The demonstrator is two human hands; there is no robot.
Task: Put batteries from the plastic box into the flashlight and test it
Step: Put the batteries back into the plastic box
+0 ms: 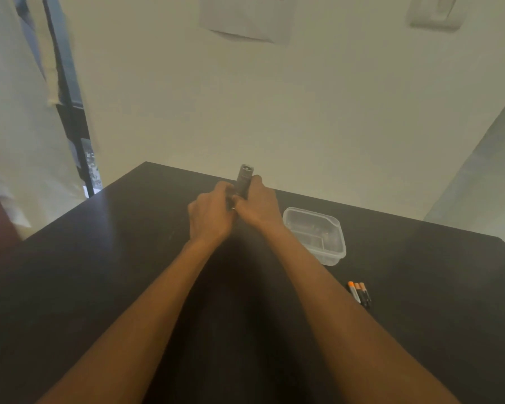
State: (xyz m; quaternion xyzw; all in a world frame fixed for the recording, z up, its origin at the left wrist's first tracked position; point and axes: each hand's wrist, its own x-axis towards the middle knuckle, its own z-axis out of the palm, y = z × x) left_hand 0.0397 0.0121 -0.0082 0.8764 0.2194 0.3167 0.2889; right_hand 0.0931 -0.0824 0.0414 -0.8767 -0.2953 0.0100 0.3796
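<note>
Nearest, two bare forearms run out over a dark, smooth table [105, 258] with a faint sheen, and they meet at the torch. To the right of the grip and nearer the person lie three batteries [359, 293], slim cylinders side by side and touching, dark-bodied with orange ends. Further out, just right of the right wrist, sits the box [318, 234], a clear plastic tub with rounded corners and a lipped rim; something dark shows through its wall, too blurred to name. At the grip itself the left hand [212, 212] is clenched round the lower end of the flashlight [244, 179], and the right hand [258, 204] is wrapped on the barrel just above it, the two hands touching. The flashlight is a dark, ribbed-looking tube held nearly upright above the table, its far end poking out past the fingers. Whether that end is open or capped I cannot tell. By my reading, the step in hand is twisting the body, either to unscrew it or to close it over cells. If it is opening, the next move calls for one hand to hold the tube steady while the other reaches back and right for a battery, poles matched. Beyond the grip stand only a pale wall and blurred fittings.
</note>
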